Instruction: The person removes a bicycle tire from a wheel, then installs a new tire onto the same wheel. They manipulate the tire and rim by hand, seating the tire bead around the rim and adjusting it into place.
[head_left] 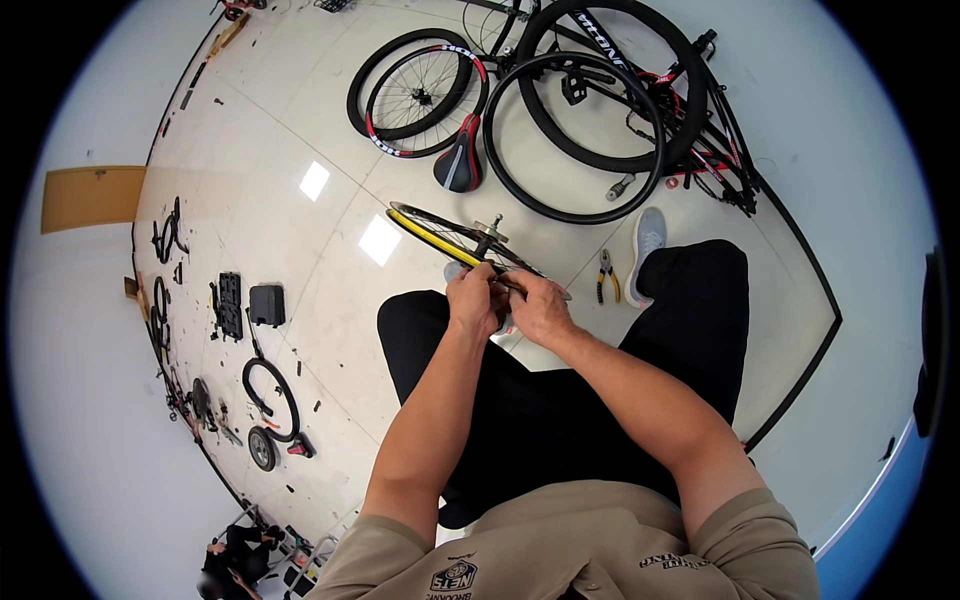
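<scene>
A bicycle wheel (484, 246) without a tyre stands tilted between my knees, its hub and axle facing up. A yellow band (430, 236) runs along its rim. My left hand (472, 300) has its fingers closed on the near edge of the rim. Right beside it, my right hand (540, 308) pinches the same stretch of rim, thumb and fingers bent inward. The two hands almost touch, and they hide the part of rim between them. Whether they also grip the band's end cannot be seen.
Yellow-handled pliers (607, 277) lie by my right shoe (650, 232). Ahead are a loose black tyre (576, 217), a saddle (458, 165), a red-and-white rim (372, 124) and a bicycle frame (715, 160). At left lie an open tool case (230, 305) and bike parts. A person (243, 556) sits far lower left.
</scene>
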